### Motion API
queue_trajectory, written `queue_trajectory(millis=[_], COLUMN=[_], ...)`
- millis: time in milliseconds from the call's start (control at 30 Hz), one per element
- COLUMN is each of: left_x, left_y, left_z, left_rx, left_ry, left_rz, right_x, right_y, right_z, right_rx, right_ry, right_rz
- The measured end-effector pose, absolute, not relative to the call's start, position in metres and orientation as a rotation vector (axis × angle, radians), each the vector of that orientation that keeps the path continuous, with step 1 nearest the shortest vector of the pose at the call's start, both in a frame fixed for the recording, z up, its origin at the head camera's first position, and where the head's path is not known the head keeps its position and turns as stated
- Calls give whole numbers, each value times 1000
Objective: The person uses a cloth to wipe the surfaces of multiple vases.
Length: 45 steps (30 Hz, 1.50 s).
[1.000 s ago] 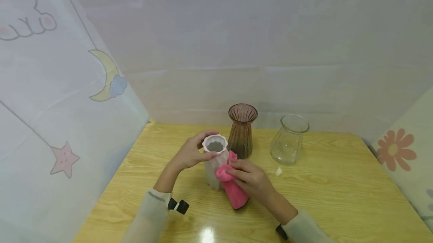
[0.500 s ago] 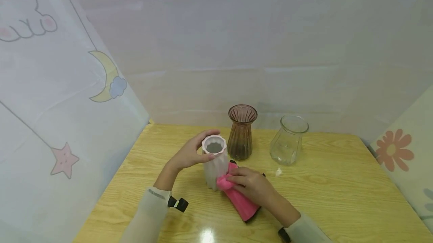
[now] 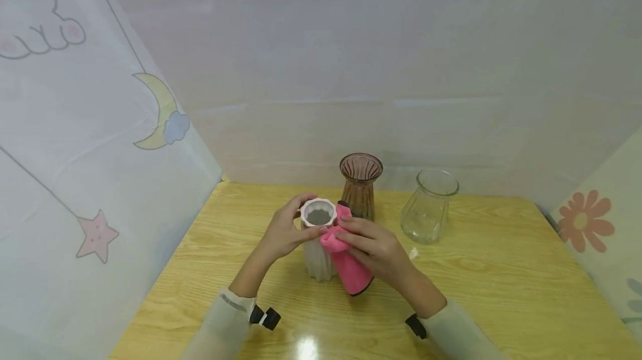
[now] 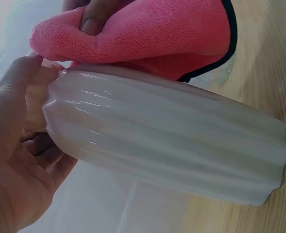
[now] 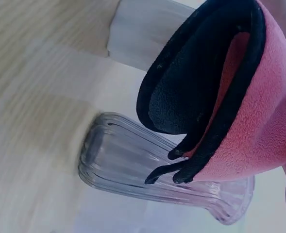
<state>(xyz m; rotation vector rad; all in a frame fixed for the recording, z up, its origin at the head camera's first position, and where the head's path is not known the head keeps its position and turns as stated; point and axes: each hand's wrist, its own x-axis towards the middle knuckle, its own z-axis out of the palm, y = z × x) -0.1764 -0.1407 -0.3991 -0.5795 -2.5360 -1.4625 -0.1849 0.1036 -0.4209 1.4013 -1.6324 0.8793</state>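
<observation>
A white fluted vase [image 3: 320, 259] stands upright on the table, its scalloped rim facing up. My left hand [image 3: 284, 232] grips it around the neck, thumb in front and fingers behind. On the vase's right side, my right hand [image 3: 376, 248] pinches a pink cloth [image 3: 351, 271] with dark edging and presses it near the rim. In the left wrist view the fluffy cloth [image 4: 147, 34] lies along the upper side of the glossy vase [image 4: 162, 131]. The right wrist view shows the cloth's dark underside [image 5: 186, 82] hanging in a fold.
Just behind the cloth stands a brownish-purple ribbed glass vase [image 3: 360, 190], partly hidden. Farther right is a clear glass vase [image 3: 426, 212]. Both stand on the wood-grain table [image 3: 501, 271]. A pale printed sheet [image 3: 321, 70] hangs behind the table.
The right hand with the cloth first slid down the vase's side, then came back up near the rim. The left hand keeps its grip, and the vase stays in about the same place.
</observation>
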Motion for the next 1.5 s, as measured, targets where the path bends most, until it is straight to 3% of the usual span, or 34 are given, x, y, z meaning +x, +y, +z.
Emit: queue_trajectory(millis=[233, 1167, 1500], left_x=[-177, -193, -174], left_y=[-141, -163, -145], left_z=[-399, -404, -403], left_rx=[-582, -1036, -599], left_ry=[-2538, -2384, -2486], left_rz=[-1484, -1985, -1489], right_x=[-185, -159, -160], right_y=[99, 103, 107], right_z=[-429, -483, -427], right_rx=[1385, 1399, 1307], right_ry=[-1644, -2037, -1859], right_rz=[892, 694, 805])
